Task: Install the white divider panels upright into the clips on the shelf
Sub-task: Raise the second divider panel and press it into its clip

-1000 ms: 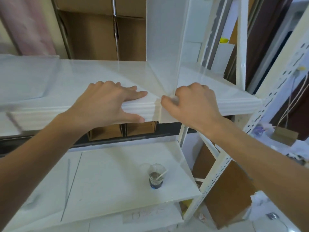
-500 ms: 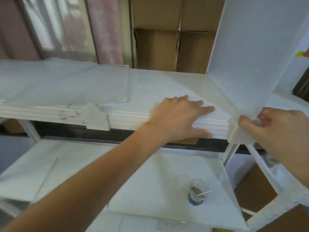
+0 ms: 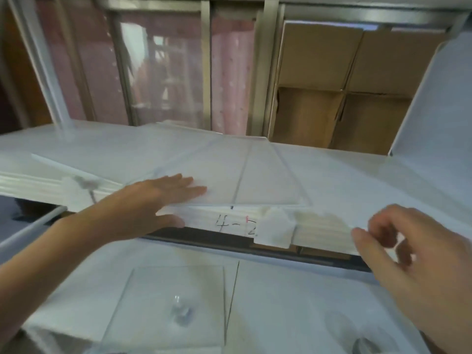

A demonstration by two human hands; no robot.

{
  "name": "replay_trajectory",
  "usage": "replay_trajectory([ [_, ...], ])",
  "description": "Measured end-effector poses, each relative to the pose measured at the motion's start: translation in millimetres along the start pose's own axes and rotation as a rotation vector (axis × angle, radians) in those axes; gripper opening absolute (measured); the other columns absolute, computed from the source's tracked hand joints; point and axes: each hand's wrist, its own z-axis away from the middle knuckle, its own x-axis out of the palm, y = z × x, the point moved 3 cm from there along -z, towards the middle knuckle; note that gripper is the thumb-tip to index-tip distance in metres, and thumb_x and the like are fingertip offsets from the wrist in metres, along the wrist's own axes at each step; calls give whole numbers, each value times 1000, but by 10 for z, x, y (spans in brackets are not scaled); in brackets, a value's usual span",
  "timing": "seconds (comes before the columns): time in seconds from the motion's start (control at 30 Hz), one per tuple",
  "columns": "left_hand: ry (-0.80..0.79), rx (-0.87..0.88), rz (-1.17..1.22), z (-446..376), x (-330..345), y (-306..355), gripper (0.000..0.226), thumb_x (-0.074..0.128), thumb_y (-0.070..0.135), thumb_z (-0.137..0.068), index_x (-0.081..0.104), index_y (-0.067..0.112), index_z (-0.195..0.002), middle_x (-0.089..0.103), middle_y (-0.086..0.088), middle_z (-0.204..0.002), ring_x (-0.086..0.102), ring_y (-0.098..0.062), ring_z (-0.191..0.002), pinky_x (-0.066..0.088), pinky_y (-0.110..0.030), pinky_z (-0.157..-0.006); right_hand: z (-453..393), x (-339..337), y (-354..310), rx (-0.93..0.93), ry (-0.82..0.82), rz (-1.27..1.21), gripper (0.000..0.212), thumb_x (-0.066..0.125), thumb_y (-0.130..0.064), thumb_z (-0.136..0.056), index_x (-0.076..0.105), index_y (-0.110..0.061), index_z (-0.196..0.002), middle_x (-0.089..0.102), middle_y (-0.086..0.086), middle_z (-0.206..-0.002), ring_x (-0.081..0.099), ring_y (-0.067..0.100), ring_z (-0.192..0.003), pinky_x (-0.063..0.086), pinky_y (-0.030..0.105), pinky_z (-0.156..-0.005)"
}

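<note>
Several white divider panels [image 3: 250, 172] lie flat in a stack on the upper shelf [image 3: 357, 180]. My left hand [image 3: 153, 203] rests on the stack's near edge, fingers flat on top and thumb under the shelf lip. A white clip [image 3: 274, 229] sits on the shelf's front lip, beside the handwritten "4-12". Another clip [image 3: 76, 192] sits further left on the lip. My right hand [image 3: 413, 267] hovers in front of the lip to the right of the first clip, fingers loosely curled, holding nothing. One divider panel [image 3: 434, 98] stands upright at the far right.
Cardboard boxes [image 3: 339, 90] stand behind the shelf, next to a window with a pink curtain [image 3: 229, 72]. On the lower shelf [image 3: 293, 302] lie a clear sheet [image 3: 166, 302] and a cup [image 3: 365, 346] at the bottom edge.
My view has swung left. My left hand slid left from the shelf lip onto the flat panel stack. My right hand let go of the upright panel's clip and moved left.
</note>
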Motion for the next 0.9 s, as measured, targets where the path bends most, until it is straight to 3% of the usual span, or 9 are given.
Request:
replay_trajectory([
  [0.1, 1, 85, 29, -68, -217, -103, 64, 67, 45, -94, 35, 63, -146, 41, 17, -158, 37, -7, -147, 32, -38, -121, -380, 345, -738, -226, -91, 76, 33, 55, -66, -86, 50, -36, -97, 53, -18, -89, 47, 4, -82, 46, 35, -63],
  [0.23, 21, 165, -31, -210, -569, -98, 51, 57, 44, -101, 42, 56, -148, 49, 20, -152, 50, -11, -138, 40, -42, -114, -876, 761, -966, -338, -264, 477, 65, 42, -81, -84, 45, -35, -129, 55, -11, -121, 56, 17, -109, 55, 40, -74],
  [0.37, 310, 249, -38, -305, -1119, -54, 34, 60, 23, -102, 69, 36, -132, 80, 1, -103, 70, -16, -76, 53, -34, -75, -1150, 691, -929, -367, -142, 667, 35, 52, -54, -93, 57, -23, -108, 49, -4, -89, 59, 22, -84, 54, 36, -62],
  [0.47, 487, 375, -27, -264, -1432, 85, 24, 65, 16, -97, 80, 19, -116, 81, -6, -93, 74, -25, -82, 56, -37, -74, -1267, 507, -897, -365, -124, 793, 31, 45, -44, -98, 63, -21, -87, 55, -1, -77, 67, 32, -81, 49, 35, -62],
  [0.57, 618, 396, 176, -139, -1637, 18, 41, 80, 46, -82, 79, 26, -118, 73, 17, -111, 69, 10, -91, 45, -8, -86, -1291, 168, -844, -469, -82, 960, 41, 39, -46, -100, 68, -22, -84, 65, 0, -81, 72, 34, -79, 40, 32, -59],
  [0.6, 563, 302, 263, -143, -1635, -91, 60, 77, 65, -75, 73, 35, -127, 66, 25, -120, 61, 18, -103, 38, -6, -96, -1278, 18, -806, -504, -65, 978, 41, 41, -45, -101, 67, -20, -80, 64, 1, -78, 73, 34, -74, 38, 33, -58],
  [0.67, 308, 95, 333, -166, -1457, -348, 87, 60, 91, -64, 55, 51, -141, 54, 28, -141, 50, 6, -126, 34, -28, -114, -1244, -289, -713, -526, -51, 931, 47, 40, -48, -102, 65, -20, -73, 49, -2, -64, 69, 34, -62, 37, 32, -57],
  [0.77, 21, -21, 371, -253, -838, -613, 92, 48, 96, -67, 44, 52, -148, 43, 28, -150, 49, -9, -136, 36, -36, -115, -1147, -517, -546, -481, -97, 849, 64, 22, -56, -102, 66, -24, -69, 27, -15, -57, 67, 31, -62, 38, 31, -59],
  [0.9, 230, -7, 512, -325, -439, -421, 86, 45, 84, -80, 52, 34, -149, 54, 14, -148, 52, -10, -133, 40, -35, -114, -912, -230, -688, -315, -154, 751, 70, 14, -59, -95, 67, -20, -70, 58, -4, -61, 62, 32, -66, 48, 36, -63],
])
